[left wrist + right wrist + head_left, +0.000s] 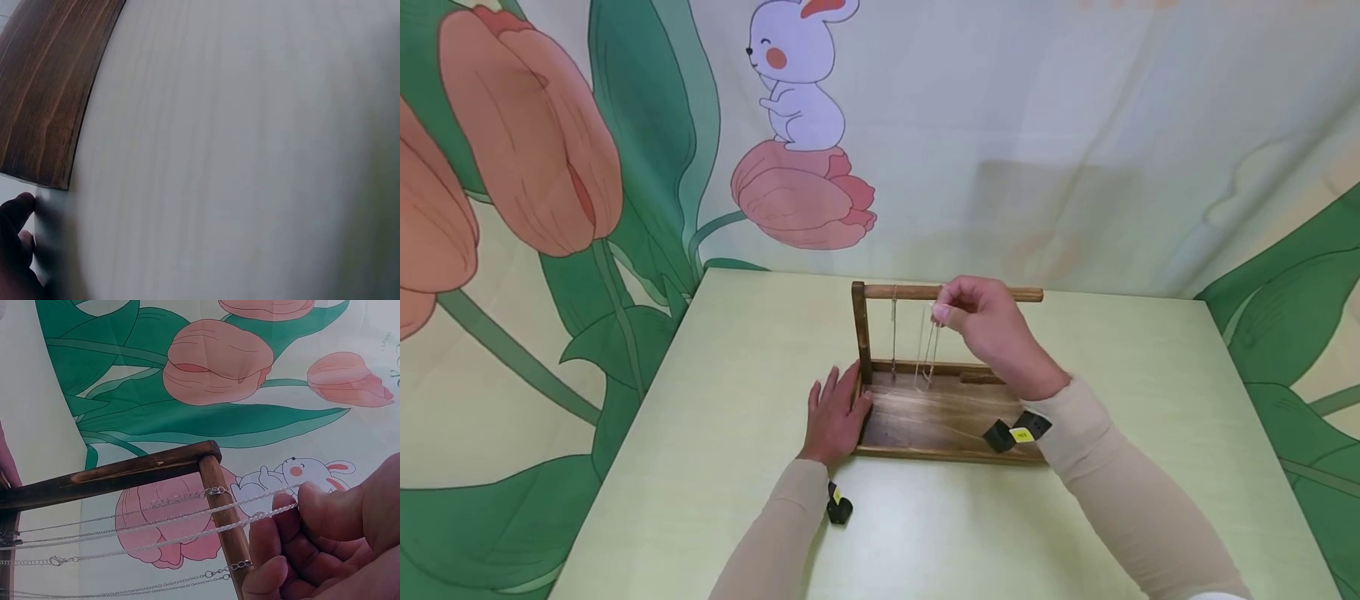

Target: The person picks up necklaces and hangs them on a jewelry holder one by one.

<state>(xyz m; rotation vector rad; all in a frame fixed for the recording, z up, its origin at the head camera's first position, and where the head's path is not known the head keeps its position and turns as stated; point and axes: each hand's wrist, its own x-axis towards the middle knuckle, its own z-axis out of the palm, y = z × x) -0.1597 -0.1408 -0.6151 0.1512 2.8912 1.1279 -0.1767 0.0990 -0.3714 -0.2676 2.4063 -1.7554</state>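
Note:
My right hand (988, 321) pinches a thin silver necklace (181, 536) between thumb and fingers, just in front of the top bar of a wooden jewelry stand (861, 333). The pinched chain hangs in a loop, and its clasp shows lower down in the right wrist view. Another necklace (893, 333) hangs from the bar, nearer the upright post. More fine chain (219, 575) hangs from the bar close to my right fingers. My left hand (835, 421) rests at the left end of the stand's base, fingers spread, thumb against the rim.
The stand's shallow tray base (925, 454) sits on a pale wood-grain table (737, 375). A curtain with tulips and a rabbit (808, 108) hangs behind it. Small black devices with yellow labels (1021, 434) sit on both wrists.

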